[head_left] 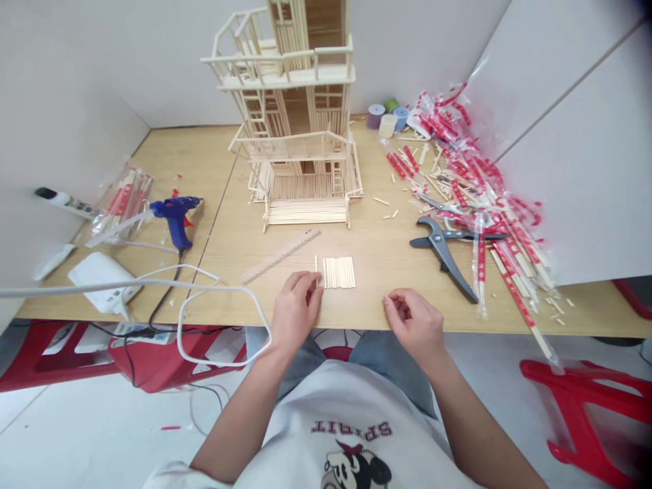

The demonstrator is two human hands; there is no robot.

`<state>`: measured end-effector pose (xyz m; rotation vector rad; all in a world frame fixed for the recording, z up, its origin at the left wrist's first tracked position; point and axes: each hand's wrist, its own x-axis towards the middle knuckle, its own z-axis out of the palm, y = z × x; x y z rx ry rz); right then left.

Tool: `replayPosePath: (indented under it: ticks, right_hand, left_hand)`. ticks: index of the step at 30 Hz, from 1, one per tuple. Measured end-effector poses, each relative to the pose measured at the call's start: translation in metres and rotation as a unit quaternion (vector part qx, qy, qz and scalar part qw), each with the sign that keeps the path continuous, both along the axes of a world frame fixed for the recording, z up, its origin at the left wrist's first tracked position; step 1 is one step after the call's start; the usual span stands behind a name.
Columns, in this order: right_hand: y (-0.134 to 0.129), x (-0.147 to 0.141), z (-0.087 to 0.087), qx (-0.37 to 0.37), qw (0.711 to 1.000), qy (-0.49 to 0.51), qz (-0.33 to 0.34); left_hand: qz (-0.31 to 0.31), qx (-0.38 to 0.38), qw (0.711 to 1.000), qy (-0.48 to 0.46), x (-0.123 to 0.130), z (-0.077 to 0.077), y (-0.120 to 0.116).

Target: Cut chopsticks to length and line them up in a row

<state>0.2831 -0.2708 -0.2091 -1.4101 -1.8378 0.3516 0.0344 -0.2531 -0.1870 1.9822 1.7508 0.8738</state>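
Note:
My left hand (296,307) rests at the table's front edge, its thumb and fingers pinching the lower end of a short wooden stick (316,262). Just right of that stick, a row of short wooden sticks (339,272) lies side by side as a small flat panel. My right hand (413,319) sits on the table edge to the right of the panel, fingers curled in, with nothing visible in them. Behind my left hand a clear ruler (281,256) lies at a slant.
A tiered stick house (305,146) stands at the back. On the left are a blue glue gun (177,219), a white power strip (104,282) and a looping white cable (224,285). Grey cutters (444,255) lie right, beside red-wrapped chopsticks (509,258). Thread spools (375,116) stand behind.

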Motion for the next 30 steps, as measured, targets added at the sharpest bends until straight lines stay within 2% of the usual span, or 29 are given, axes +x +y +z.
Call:
replayPosePath:
  ticks: [4, 10, 14, 30]
  right_hand:
    - [0.000, 0.001, 0.000, -0.003, 1.000, -0.002, -0.004]
    - [0.000, 0.001, 0.001, -0.009, 1.000, -0.006, -0.005]
    - [0.000, 0.001, 0.002, -0.015, 1.000, -0.012, -0.005]
    - [0.001, 0.000, 0.002, -0.010, 1.000, -0.012, -0.002]
  left_hand:
    - [-0.023, -0.017, 0.999, -0.026, -0.006, 0.003, 0.005]
    - [-0.121, -0.018, 0.992, -0.001, -0.031, 0.005, 0.015]
    - [-0.156, -0.039, 0.987, 0.007, -0.037, 0.002, 0.019]
    - [-0.154, -0.042, 0.987, -0.015, -0.033, 0.001, 0.022]
